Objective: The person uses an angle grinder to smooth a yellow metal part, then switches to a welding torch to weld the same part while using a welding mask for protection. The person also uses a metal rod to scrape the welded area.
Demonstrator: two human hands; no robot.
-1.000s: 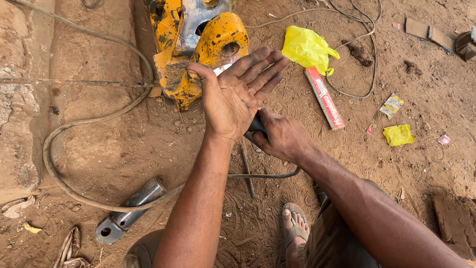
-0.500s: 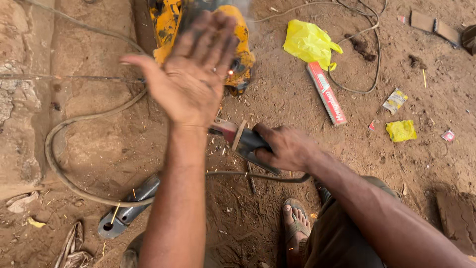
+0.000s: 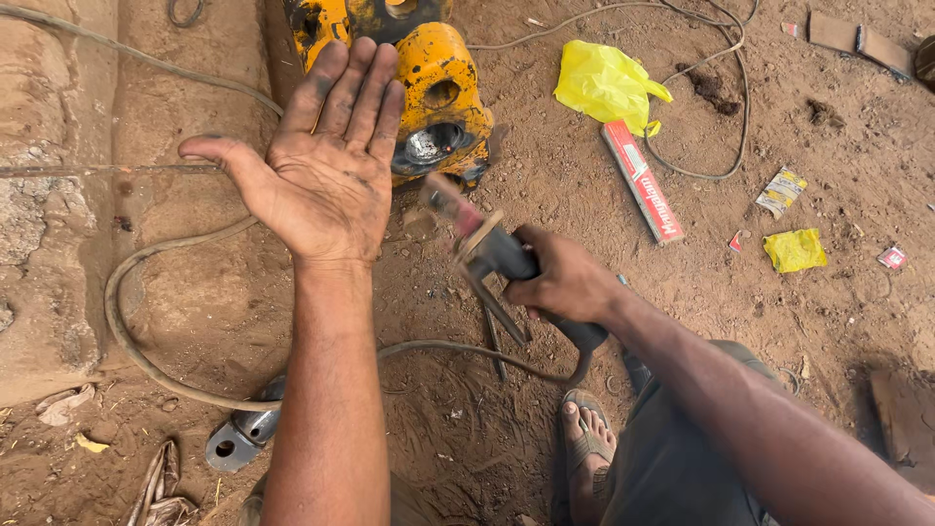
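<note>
While the right hand point(image 3: 563, 282) grips a grinder point(image 3: 492, 248), litter point(image 3: 609, 86) surrounds it.

Yellow machine housing point(image 3: 438, 88): chipped painted metal. Bag point(image 3: 606, 86): glossy yellow plastic. Ground point(image 3: 760, 321): rough matt dirt.

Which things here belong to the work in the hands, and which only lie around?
In use:
- right hand grips power tool
- left hand open, above ground
- yellow machine part

Lying about:
- yellow bag
- red box
- yellow wrapper
</note>
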